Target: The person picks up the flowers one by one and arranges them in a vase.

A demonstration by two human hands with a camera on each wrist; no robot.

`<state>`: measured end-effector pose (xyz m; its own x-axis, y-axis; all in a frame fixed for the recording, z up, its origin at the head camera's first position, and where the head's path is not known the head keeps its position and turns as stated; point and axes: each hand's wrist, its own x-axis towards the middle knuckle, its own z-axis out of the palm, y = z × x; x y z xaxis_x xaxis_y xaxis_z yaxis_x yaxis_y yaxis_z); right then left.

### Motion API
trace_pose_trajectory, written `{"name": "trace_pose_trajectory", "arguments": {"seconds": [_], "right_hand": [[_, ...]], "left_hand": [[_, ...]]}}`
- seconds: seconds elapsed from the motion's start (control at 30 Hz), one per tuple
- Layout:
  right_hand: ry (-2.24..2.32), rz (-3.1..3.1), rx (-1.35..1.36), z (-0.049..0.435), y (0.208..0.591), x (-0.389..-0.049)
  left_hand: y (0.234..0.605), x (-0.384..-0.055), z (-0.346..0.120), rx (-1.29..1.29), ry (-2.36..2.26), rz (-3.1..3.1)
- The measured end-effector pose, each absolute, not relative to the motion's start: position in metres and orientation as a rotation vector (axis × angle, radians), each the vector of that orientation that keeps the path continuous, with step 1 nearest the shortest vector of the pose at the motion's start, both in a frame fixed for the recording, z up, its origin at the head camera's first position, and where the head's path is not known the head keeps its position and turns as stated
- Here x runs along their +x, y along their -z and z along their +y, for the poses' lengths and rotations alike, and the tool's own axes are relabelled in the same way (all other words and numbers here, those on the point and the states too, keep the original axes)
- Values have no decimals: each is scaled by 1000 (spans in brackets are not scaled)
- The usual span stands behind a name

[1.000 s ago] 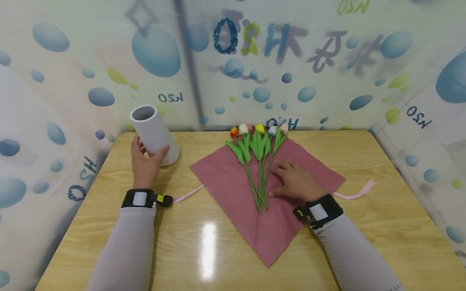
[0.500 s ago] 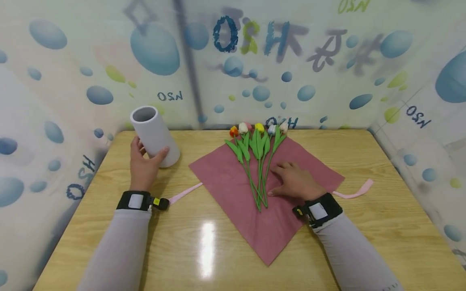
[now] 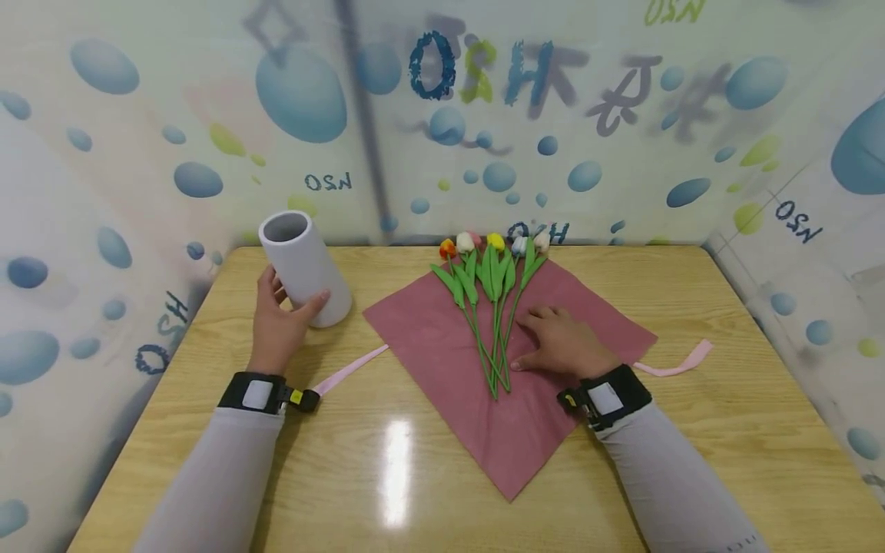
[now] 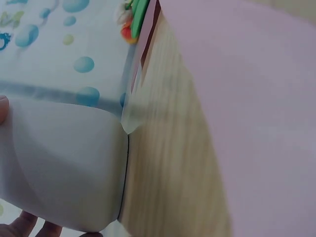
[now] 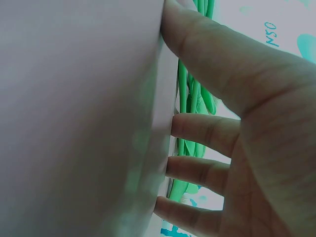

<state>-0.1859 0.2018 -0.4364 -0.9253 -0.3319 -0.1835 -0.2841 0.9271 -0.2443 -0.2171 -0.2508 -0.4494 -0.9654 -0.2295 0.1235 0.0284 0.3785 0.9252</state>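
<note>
Tulips (image 3: 492,278) lie with long stems (image 3: 494,367) nearest, blooms (image 3: 495,241) pointing toward the wall (image 3: 387,153).

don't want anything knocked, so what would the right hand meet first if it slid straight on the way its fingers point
The right hand would likely meet the nearest green tulip stem first, lying just ahead on the mauve paper, though how wide the gap is is unclear.

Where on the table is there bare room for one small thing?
Bare table: in front, between the left sleeve and the pink paper; also at the back right, between the paper and the wall. Crowded: the paper, with tulips and the right hand, and back left, where the left hand holds the white vase.
</note>
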Motion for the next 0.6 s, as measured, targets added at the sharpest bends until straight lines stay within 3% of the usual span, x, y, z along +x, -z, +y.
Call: {"name": "trace_pose_trajectory", "arguments": {"seconds": [0.6], "right_hand": [[316,2863,-451,203,440,-188]], "left_hand": [[447,-180,-243,6,1613,-2524]]}}
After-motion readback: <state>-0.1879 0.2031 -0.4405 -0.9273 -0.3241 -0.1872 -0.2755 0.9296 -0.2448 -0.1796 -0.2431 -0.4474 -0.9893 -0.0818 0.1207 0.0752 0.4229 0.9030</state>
